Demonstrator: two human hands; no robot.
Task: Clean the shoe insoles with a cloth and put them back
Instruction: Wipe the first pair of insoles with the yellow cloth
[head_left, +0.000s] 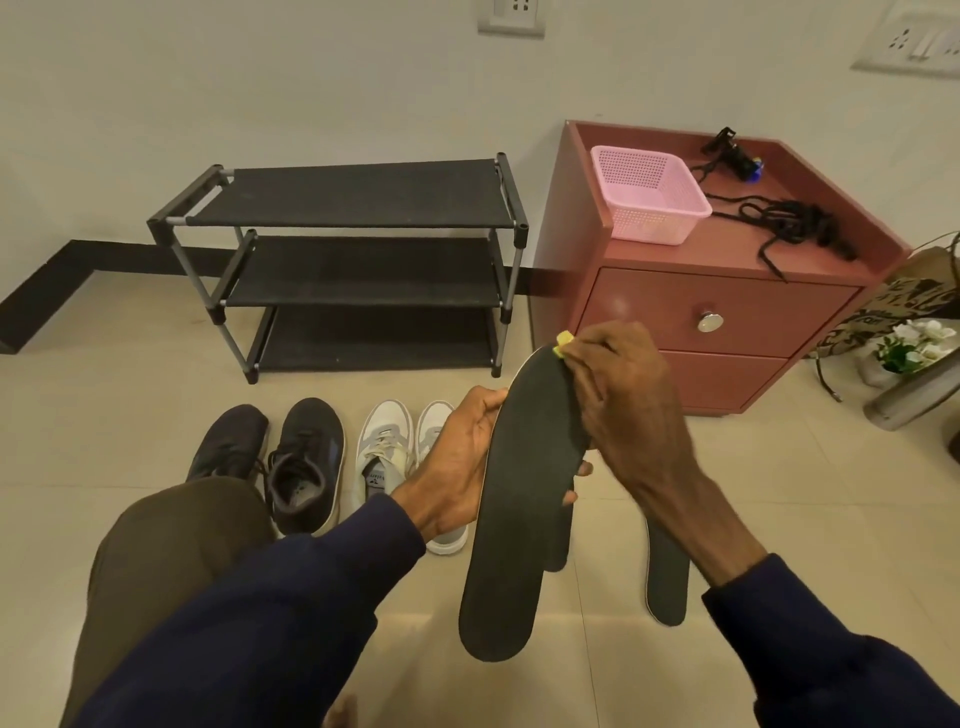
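**Hand state.** The right hand, at centre right of the frame, was clamped in a pinch on a yellow-green cloth. Only a small corner of the cloth showed above the fingers. The hand pressed the cloth against the toe end of the black insole, which suggests a wiping stroke at that end.

The left hand gripped the same insole near mid-length. Its thumb lay along the left edge, and its fingertips curled round from behind to the right edge. This grip probably braced the flexible insole against the wiping pressure and kept the working face turned toward the person.

**Insole condition.** The insole stood nearly upright at frame centre, toe end up and heel end down. Its face was matt black, with a thin pale line along the left edge. No dirt could be made out.

**Surroundings.**
- A second insole, dark with a pale rim, lay on the floor tiles at lower right of centre.
- A further dark shape showed behind the held insole; whether it was held could not be told.
- Dark sneakers and white-grey sneakers stood in a row left of centre with their openings toward the person, likely ready for reinsertion.
- A black shoe rack and a red bedside cabinet stood beyond them against the wall.
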